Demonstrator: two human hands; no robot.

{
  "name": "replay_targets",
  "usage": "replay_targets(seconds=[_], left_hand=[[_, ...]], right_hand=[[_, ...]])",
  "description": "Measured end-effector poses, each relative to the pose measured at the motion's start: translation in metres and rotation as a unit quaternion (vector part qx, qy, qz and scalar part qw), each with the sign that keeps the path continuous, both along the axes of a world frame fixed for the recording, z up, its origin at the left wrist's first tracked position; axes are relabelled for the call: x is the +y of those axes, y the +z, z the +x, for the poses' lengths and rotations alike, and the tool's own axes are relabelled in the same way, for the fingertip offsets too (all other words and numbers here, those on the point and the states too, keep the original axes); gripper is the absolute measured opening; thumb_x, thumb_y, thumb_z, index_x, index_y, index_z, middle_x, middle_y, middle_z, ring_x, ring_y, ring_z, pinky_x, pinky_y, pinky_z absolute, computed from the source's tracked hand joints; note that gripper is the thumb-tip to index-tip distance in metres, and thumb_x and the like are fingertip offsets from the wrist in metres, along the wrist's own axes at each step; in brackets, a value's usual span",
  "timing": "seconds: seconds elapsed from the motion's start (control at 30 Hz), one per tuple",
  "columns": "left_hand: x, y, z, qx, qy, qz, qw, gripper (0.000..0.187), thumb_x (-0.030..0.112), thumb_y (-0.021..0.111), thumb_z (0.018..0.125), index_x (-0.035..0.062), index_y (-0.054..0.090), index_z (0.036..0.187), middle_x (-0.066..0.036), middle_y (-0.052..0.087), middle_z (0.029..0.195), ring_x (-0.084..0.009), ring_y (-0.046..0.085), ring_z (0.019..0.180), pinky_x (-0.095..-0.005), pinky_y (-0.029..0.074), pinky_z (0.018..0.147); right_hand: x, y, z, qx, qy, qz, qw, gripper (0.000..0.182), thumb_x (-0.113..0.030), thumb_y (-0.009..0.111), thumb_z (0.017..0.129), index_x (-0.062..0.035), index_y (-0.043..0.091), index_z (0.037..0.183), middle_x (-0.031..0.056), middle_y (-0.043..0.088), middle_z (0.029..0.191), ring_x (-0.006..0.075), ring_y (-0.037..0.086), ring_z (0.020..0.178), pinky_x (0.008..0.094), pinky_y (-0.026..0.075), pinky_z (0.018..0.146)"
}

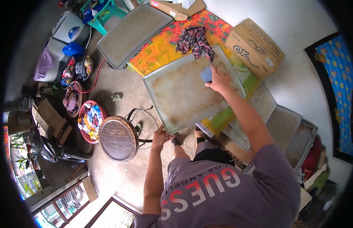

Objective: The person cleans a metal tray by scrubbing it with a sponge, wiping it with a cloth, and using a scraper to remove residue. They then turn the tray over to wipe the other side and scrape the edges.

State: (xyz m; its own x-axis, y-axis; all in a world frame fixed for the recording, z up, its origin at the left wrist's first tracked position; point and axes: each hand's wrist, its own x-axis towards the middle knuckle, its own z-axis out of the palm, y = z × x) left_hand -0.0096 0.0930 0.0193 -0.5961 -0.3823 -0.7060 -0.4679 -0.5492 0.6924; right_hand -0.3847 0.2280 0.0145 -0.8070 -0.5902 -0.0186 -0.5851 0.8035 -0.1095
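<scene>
A large metal baking tray (pixel 180 89), its surface stained brown, lies on a table with a colourful cover. My right hand (pixel 219 80) is closed on a small blue flat piece (pixel 206 75), held against the tray's surface on the right side; its exact kind is hard to make out. At the tray's near left corner, my left hand (pixel 160 137) grips the rim. A crumpled dark floral cloth (pixel 193 41) rests at the tray's far edge, partly over it.
A stack of similar trays (pixel 136 32) stands at the far left, with more trays (pixel 284 123) at the right. A cardboard box (pixel 254 47) sits on the table's right side. On the floor at left are a round wooden stool (pixel 118 139) and a clothes-filled basin (pixel 102 108).
</scene>
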Motion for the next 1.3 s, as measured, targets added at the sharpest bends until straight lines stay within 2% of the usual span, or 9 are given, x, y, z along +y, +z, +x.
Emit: replay_targets(seconds=[0.13,0.23,0.4,0.5,0.63,0.83,0.93,1.17,1.3], left_hand=[[-0.005,-0.029,0.002,-0.029,0.019,-0.092,0.995,0.052,0.005,0.057,0.089,0.0041,0.045,0.139,-0.007,0.065,0.088,-0.0143,0.065,0.072,-0.0276,0.056,0.061],[-0.006,-0.055,0.000,-0.027,0.031,-0.181,0.983,0.057,0.009,0.058,0.093,0.0044,0.037,0.146,-0.004,0.065,0.090,-0.0106,0.063,0.076,-0.0270,0.054,0.059],[-0.001,-0.063,-0.008,-0.002,0.060,-0.188,0.980,0.049,0.004,0.054,0.094,-0.0024,0.040,0.141,-0.009,0.068,0.099,-0.0122,0.064,0.083,-0.0261,0.053,0.068],[0.002,-0.064,-0.010,0.014,0.083,-0.192,0.978,0.049,0.004,0.054,0.095,-0.0023,0.040,0.141,-0.009,0.068,0.097,-0.0124,0.064,0.083,-0.0261,0.052,0.070],[0.004,-0.065,-0.011,-0.012,0.099,-0.183,0.978,0.051,0.003,0.055,0.095,-0.0025,0.039,0.142,-0.008,0.068,0.099,-0.0121,0.064,0.084,-0.0267,0.052,0.073],[0.005,-0.070,-0.010,-0.008,0.092,-0.226,0.970,0.051,0.002,0.054,0.094,-0.0019,0.040,0.142,-0.007,0.067,0.098,-0.0104,0.063,0.082,-0.0250,0.051,0.071],[0.009,-0.060,-0.013,0.001,0.116,-0.209,0.971,0.057,0.008,0.058,0.091,-0.0028,0.038,0.144,-0.003,0.063,0.077,-0.0065,0.052,0.068,-0.0242,0.043,0.061],[0.008,-0.066,-0.014,0.016,0.134,-0.209,0.969,0.057,0.006,0.057,0.091,-0.0038,0.037,0.144,-0.004,0.064,0.084,-0.0074,0.054,0.073,-0.0241,0.045,0.065],[0.011,-0.068,-0.014,0.028,0.137,-0.212,0.967,0.056,0.005,0.056,0.092,-0.0048,0.036,0.144,-0.006,0.067,0.090,-0.0087,0.058,0.077,-0.0244,0.047,0.068]], right_hand=[[0.015,0.025,-0.025,-0.028,-0.032,-0.049,0.998,0.069,-0.046,0.077,0.070,-0.0205,0.047,0.127,0.0078,0.064,0.110,0.0302,0.060,0.107,0.0506,0.041,0.088],[0.025,0.032,-0.047,-0.010,-0.046,0.008,0.999,0.063,-0.045,0.077,0.071,-0.0224,0.051,0.124,0.0064,0.066,0.104,0.0298,0.060,0.104,0.0494,0.039,0.087],[0.015,0.020,-0.057,-0.013,-0.011,0.027,1.000,0.064,-0.045,0.076,0.072,-0.0247,0.052,0.127,0.0069,0.061,0.118,0.0263,0.055,0.112,0.0485,0.034,0.092],[0.017,0.012,-0.048,0.009,0.089,0.014,0.996,0.065,-0.045,0.076,0.072,-0.0266,0.051,0.129,0.0060,0.062,0.118,0.0253,0.055,0.112,0.0483,0.034,0.093],[0.013,0.020,-0.058,0.010,0.032,0.007,0.999,0.061,-0.042,0.077,0.072,-0.0263,0.056,0.127,0.0046,0.062,0.113,0.0234,0.056,0.110,0.0461,0.034,0.092],[0.016,0.017,-0.056,0.056,0.086,-0.011,0.995,0.061,-0.041,0.077,0.073,-0.0259,0.056,0.128,0.0049,0.063,0.106,0.0222,0.057,0.106,0.0424,0.033,0.091],[0.017,0.017,-0.055,0.052,0.101,0.001,0.994,0.060,-0.041,0.077,0.073,-0.0263,0.057,0.128,0.0044,0.063,0.107,0.0217,0.056,0.107,0.0420,0.033,0.090],[0.024,0.015,-0.053,0.071,0.139,-0.022,0.987,0.060,-0.039,0.077,0.071,-0.0257,0.057,0.126,0.0038,0.063,0.106,0.0222,0.056,0.107,0.0416,0.033,0.087],[0.021,0.017,-0.058,0.034,0.085,-0.014,0.996,0.060,-0.040,0.077,0.071,-0.0256,0.057,0.126,0.0046,0.063,0.108,0.0230,0.057,0.107,0.0416,0.033,0.087]])
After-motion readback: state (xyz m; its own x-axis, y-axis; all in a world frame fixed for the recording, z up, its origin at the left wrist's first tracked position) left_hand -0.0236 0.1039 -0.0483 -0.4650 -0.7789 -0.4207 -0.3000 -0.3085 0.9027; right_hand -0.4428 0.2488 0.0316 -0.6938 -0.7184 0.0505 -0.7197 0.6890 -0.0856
